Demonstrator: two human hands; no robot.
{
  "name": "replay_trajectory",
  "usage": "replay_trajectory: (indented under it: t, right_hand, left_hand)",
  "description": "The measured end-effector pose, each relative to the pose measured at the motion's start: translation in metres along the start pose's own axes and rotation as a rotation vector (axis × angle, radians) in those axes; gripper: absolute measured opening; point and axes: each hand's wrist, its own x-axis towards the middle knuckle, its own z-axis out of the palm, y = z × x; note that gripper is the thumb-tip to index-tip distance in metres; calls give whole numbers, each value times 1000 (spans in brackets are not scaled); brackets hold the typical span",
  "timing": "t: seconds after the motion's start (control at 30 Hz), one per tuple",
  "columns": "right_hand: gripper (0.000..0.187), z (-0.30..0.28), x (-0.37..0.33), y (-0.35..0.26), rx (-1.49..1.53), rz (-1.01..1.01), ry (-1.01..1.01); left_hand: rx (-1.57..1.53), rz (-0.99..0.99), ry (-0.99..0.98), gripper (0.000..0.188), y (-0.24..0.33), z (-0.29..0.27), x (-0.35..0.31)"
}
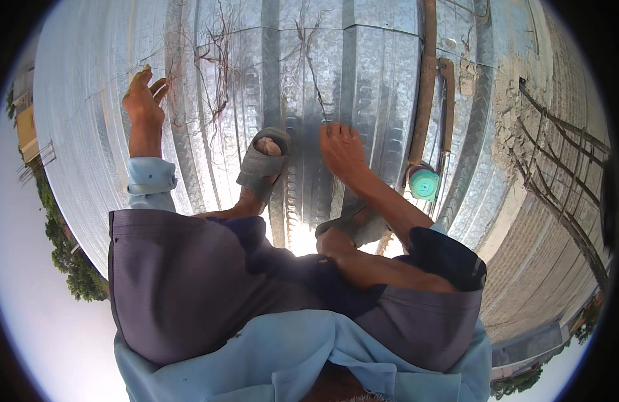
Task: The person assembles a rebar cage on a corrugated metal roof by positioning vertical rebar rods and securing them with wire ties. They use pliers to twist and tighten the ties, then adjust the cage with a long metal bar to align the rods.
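Observation:
My right hand (343, 149) reaches down to the corrugated metal sheeting (249, 80), its fingers curled at the lower end of a thin dark wire (315, 77). The wire runs away from the fingertips and frays into fine strands at the far end. Off to the left, my left hand (144, 100) hovers over the sheeting with thumb and fingers apart, and no object shows in it. Between the hands, nearer the left one, lies a loose tangle of thin rusty wires (219, 67). My sandalled feet (262, 157) rest on the metal.
A long brown rod (424, 87) lies to the right, beside a tool with a curved brown handle (447, 100). Close to their near ends sits a green tape measure (423, 184). Bent rebar (564, 161) sticks out of a rough concrete edge (510, 134) at the far right.

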Motion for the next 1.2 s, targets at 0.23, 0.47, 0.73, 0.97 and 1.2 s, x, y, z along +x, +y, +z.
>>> replay_trajectory:
  t: [0.23, 0.47, 0.73, 0.97, 1.2]
  right_hand:
    - [28, -12, 49, 18, 722, 418, -88]
    - [11, -128, 36, 99, 1571, 444, 55]
    - [20, -157, 35, 133, 1473, 379, 611]
    - [21, -169, 24, 131, 1493, 489, 784]
    - [19, -132, 19, 135, 1577, 653, 919]
  left_hand:
    - [202, 154, -557, 44, 4, 78, -88]
    - [588, -421, -1424, 72, 18, 141, -198]
    - [486, -385, -1345, 45, 26, 174, -219]
    - [624, 14, -1453, 31, 24, 167, -194]
    - [346, -402, -1419, 41, -43, 133, -192]
